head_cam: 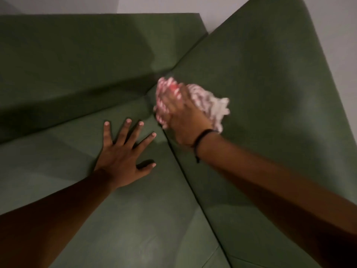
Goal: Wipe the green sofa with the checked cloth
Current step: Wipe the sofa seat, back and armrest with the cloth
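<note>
The green sofa (77, 60) fills most of the view, with its seat cushion below, backrest at the upper left and a tall arm panel on the right. My right hand (185, 120) presses a bunched red-and-white checked cloth (210, 103) against the lower part of the arm panel, near the inner corner. The cloth and hand are motion-blurred. My left hand (123, 155) lies flat on the seat cushion with fingers spread, holding nothing, just left of the seam between seat and arm.
A pale wall (338, 35) shows behind the sofa at the top and right. A dark seam (193, 190) runs diagonally between seat cushion and arm panel. A black band circles my right wrist (202, 138).
</note>
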